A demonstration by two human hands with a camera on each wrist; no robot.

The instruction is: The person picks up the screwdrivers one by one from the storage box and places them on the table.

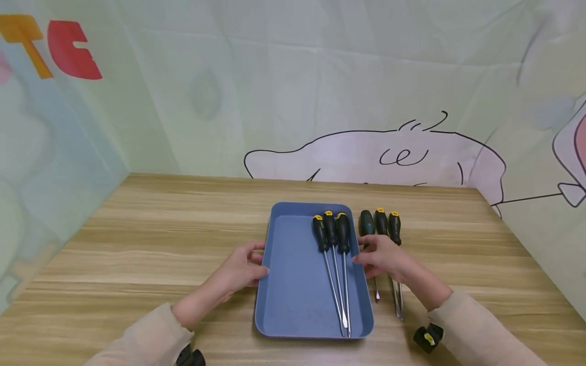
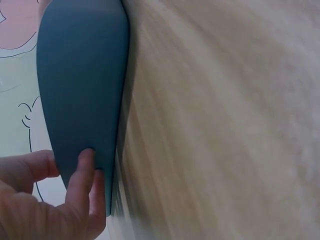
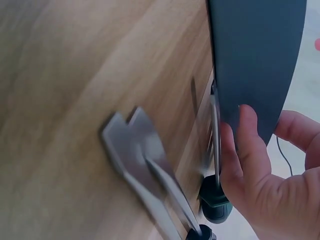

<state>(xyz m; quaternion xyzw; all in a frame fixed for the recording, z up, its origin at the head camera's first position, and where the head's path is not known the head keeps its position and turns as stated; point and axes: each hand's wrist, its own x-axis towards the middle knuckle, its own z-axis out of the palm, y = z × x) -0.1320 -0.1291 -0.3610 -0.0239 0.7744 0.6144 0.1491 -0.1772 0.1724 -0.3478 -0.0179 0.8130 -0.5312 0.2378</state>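
Observation:
A blue-grey rectangular tray (image 1: 293, 274) lies on the wooden table, held at both long sides. My left hand (image 1: 240, 267) grips its left wall, thumb at the rim; the left wrist view shows fingertips (image 2: 86, 159) against the outer wall (image 2: 82, 85). On the opposite side my right hand (image 1: 384, 258) pinches the wall the same way, with fingers (image 3: 250, 135) outside in the right wrist view. Three screwdrivers with black-and-yellow handles (image 1: 342, 233) lie together along the tray's right side, blades toward me.
Right of the tray, partly under my right hand, lie a dark green-handled screwdriver (image 1: 367, 222) and two black-and-yellow ones (image 1: 394, 226). Their flat blades (image 3: 137, 150) show close up in the right wrist view. A printed cloth backdrop (image 1: 293, 101) stands behind the table (image 1: 183, 218).

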